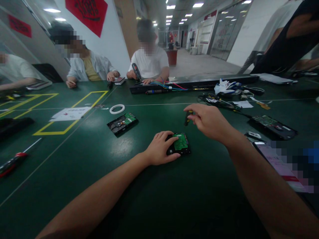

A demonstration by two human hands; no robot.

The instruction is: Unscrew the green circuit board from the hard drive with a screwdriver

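Rectangular drive [181, 144], green-boarded and black-edged, apparently metal, under left hand [159, 148].

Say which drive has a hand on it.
The middle drive, under the left hand. No hand touches the left drive by the white ring or the right drive.

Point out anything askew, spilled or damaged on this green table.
Mostly untidiness: the loose drive, beyond and left of the left hand, lies askew to the held drive. Black cables sit tangled near a crumpled white-and-blue bundle. No spill or clear damage shows.
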